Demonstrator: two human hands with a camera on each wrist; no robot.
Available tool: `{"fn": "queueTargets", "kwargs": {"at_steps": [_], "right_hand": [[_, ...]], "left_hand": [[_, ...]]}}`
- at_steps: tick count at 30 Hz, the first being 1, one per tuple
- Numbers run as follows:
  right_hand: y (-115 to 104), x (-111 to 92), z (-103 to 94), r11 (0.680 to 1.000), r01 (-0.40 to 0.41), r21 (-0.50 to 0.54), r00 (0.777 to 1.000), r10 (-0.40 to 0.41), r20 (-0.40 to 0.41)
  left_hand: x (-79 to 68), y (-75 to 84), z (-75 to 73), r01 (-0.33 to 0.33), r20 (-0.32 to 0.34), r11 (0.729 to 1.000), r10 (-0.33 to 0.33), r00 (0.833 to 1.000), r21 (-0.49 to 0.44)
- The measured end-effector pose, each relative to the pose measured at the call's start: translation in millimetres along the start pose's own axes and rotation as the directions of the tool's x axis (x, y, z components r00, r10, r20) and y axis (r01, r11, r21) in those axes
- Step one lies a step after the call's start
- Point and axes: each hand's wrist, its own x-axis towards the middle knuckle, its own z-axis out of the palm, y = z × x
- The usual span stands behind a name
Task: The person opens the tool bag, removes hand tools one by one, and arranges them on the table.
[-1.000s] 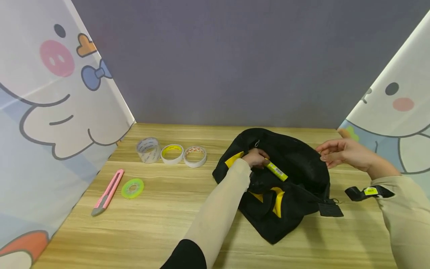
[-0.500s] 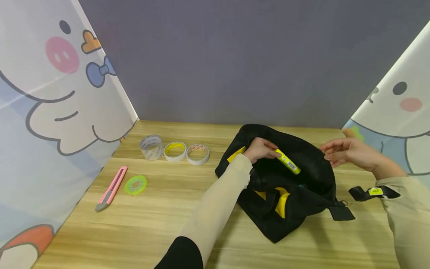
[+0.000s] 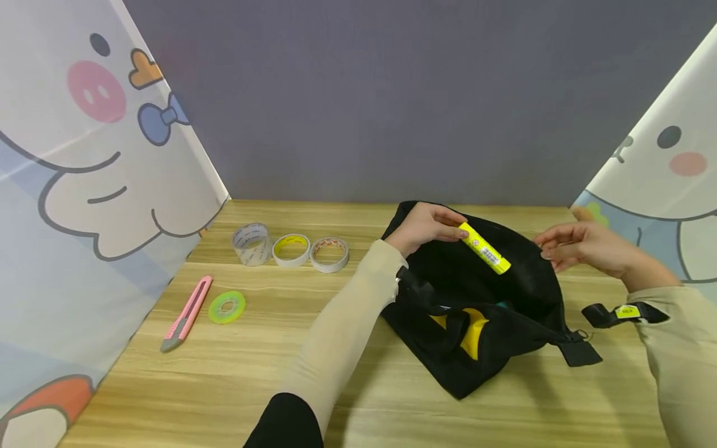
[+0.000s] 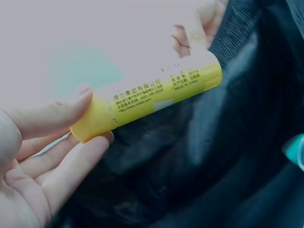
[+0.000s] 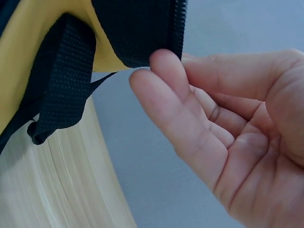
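My left hand [image 3: 427, 228] pinches a yellow glue stick [image 3: 485, 247] by one end, above the mouth of a black and yellow zippered bag [image 3: 448, 367]. Printed text on the glue stick [image 4: 156, 95] faces the left wrist camera, with thumb on one side and fingers on the other. At the bag's right side, my right hand [image 3: 588, 249] pinches the rim between thumb and fingers. Zipper teeth run along that edge [image 5: 178, 28] in the right wrist view. Inside the bag a small teal item [image 4: 297, 151] shows partly; the rest of the interior is dark.
Left of the bag stand a clear tape roll [image 3: 252, 244] and two white tape rolls, one with a yellow core [image 3: 291, 261] and one with a printed core [image 3: 329, 266]. Nearer lie a pink utility knife [image 3: 187, 313] and a green tape roll [image 3: 226, 308]. A grey panel [image 3: 358, 106] closes the back.
My left hand has risen out of the bag with the glue stick, which moved up and right. The bag's mouth gapes wider. My right hand stays at the rim.
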Motion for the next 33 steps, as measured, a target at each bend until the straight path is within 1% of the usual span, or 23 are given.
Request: {"fn": "queueTargets", "kwargs": {"at_steps": [5, 10, 13, 17, 20, 27, 33], "right_hand": [[-1.3, -0.4, -0.1, 1.000, -0.015, 0.002, 1.000, 0.015, -0.018], [-1.5, -1.1, -1.7, 1.000, -0.012, 0.004, 1.000, 0.012, -0.021], [-1.7, -1.3, -4.1, 1.000, 0.003, 0.028, 1.000, -0.003, -0.010], [-1.9, -1.3, -6.0, 0.999, 0.007, 0.054, 1.000, -0.007, -0.001], [-1.9, -1.8, -4.9, 0.999, -0.008, 0.046, 1.000, 0.009, -0.009], [-0.3, -4.2, -4.2, 0.999, -0.012, 0.033, 0.999, 0.013, -0.036], [1.9, -5.5, -5.0, 0.997, -0.008, 0.080, 0.999, 0.012, -0.043]], "left_hand": [[-9.4, 15.1, -12.7, -0.019, -0.030, 1.000, 0.019, 0.999, -0.014], [-20.0, 23.8, -24.1, -0.031, -0.055, 1.000, 0.031, 0.998, -0.001], [-26.6, 26.1, -28.6, -0.049, -0.065, 0.999, 0.049, 0.997, 0.005], [-36.0, 23.6, -35.2, -0.072, -0.076, 0.997, 0.074, 0.994, 0.031], [-43.9, 19.0, -42.9, -0.077, -0.092, 0.996, 0.081, 0.993, 0.044], [-62.7, 10.2, -67.6, -0.071, -0.132, 0.996, 0.077, 0.988, 0.050], [-78.9, 5.4, -89.3, -0.051, -0.149, 0.996, 0.062, 0.987, 0.075]]}}
